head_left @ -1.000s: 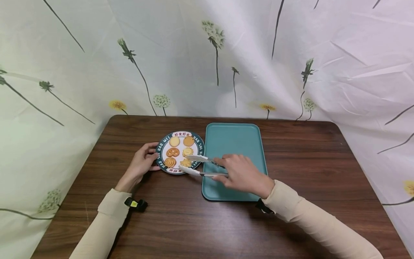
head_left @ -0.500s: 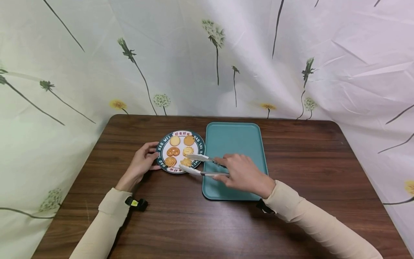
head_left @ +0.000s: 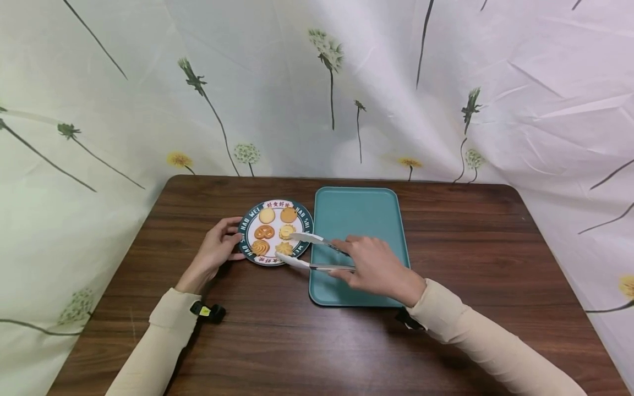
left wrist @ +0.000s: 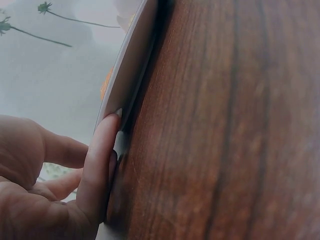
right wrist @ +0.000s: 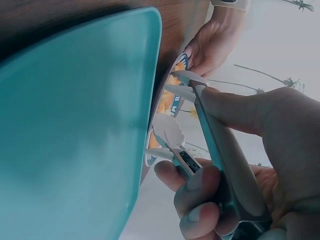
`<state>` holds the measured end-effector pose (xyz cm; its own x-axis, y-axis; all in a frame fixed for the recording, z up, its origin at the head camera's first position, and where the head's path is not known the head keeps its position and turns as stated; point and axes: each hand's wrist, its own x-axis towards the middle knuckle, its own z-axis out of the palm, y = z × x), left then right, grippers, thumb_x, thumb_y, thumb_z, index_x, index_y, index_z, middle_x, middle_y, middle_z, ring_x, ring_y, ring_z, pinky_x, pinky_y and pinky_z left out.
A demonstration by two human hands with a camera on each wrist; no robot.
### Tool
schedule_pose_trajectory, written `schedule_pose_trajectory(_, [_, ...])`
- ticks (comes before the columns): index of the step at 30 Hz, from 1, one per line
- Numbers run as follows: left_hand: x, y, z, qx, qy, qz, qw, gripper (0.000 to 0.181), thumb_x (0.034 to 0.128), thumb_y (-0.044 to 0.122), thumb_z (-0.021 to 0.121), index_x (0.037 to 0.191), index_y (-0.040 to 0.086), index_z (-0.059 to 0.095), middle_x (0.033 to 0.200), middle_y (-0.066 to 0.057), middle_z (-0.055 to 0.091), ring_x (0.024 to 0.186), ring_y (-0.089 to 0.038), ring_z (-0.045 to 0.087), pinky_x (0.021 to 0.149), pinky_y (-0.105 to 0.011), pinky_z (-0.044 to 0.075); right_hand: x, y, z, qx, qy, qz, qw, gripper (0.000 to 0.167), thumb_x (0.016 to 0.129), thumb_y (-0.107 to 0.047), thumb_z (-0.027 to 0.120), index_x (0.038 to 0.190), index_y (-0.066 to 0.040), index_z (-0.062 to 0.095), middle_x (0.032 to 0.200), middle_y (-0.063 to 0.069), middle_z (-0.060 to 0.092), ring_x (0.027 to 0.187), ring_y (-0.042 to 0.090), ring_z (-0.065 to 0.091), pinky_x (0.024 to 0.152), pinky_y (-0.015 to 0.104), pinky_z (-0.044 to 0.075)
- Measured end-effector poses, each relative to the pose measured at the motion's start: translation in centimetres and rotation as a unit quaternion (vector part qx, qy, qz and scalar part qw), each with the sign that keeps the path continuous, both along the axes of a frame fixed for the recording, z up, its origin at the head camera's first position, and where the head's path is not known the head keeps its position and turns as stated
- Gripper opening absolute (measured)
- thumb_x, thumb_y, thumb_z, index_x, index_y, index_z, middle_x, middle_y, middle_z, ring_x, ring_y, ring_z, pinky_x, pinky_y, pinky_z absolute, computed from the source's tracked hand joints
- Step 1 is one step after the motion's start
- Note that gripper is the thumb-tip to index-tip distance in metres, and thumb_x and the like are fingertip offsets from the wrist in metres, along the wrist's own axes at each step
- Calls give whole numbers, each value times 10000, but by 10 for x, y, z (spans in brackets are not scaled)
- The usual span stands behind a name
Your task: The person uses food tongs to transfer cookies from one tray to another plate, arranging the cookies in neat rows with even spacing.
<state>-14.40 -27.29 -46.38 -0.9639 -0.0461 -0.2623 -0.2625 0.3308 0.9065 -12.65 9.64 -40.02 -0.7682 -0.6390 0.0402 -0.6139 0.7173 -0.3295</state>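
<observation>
A round plate [head_left: 246, 250] with a dark green lettered rim stands on the table. Several cookies [head_left: 264, 232] lie on it in two columns, one pretzel-shaped. At its left rim, my left hand [head_left: 216, 246] holds the edge; in the left wrist view a fingertip [left wrist: 116, 115] presses the plate's underside. My right hand [head_left: 373, 269] grips metal tongs [head_left: 327, 268] with pale scalloped tips. The tongs' arms are spread apart, one tip over the plate's right side, the other near its lower rim. A flower-shaped cookie [head_left: 284, 248] lies between the tips, with nothing visibly pinched.
A teal rectangular tray [head_left: 356, 212] lies right beside the plate, partly under my right hand and forearm. The brown wooden table [head_left: 297, 346] ends at the back against a pale curtain [head_left: 277, 99] printed with dandelions.
My right hand has shifted slightly to the right. The tongs' upper tip has drawn a little to the right, off the plate's middle. My left hand and the plate keep their places.
</observation>
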Motion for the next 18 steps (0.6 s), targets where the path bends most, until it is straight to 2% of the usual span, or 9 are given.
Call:
schedule_pose_trajectory(4, [1,-1,0,-42,20,5,10000,516,1109,103,426,1615,96,323,1412,-247,424,1045,-195,587,767,-288,688,0,6,-1,-146,91,-82,9998,612,925,-473,773,1420,-133,653,1121,71,759,765,119,628,550,262,509])
schedule_pose_trajectory(10, [0,-1,1,-126,8,17,9999,509,1109,99,424,1609,93,329,1396,-252,421,1052,-213,581,773,-299,690,0,16,0,-368,220,-204,9989,611,931,-477,763,1438,-159,638,1043,67,747,708,113,580,554,262,495])
schedule_pose_trajectory(18, [0,-2,0,-102,25,-9,9999,510,1110,106,422,1611,89,325,1402,-257,422,1058,-208,582,781,-307,691,0,27,-1,-542,519,-577,9955,618,922,-499,763,1445,-196,633,1022,54,732,726,139,601,550,298,525])
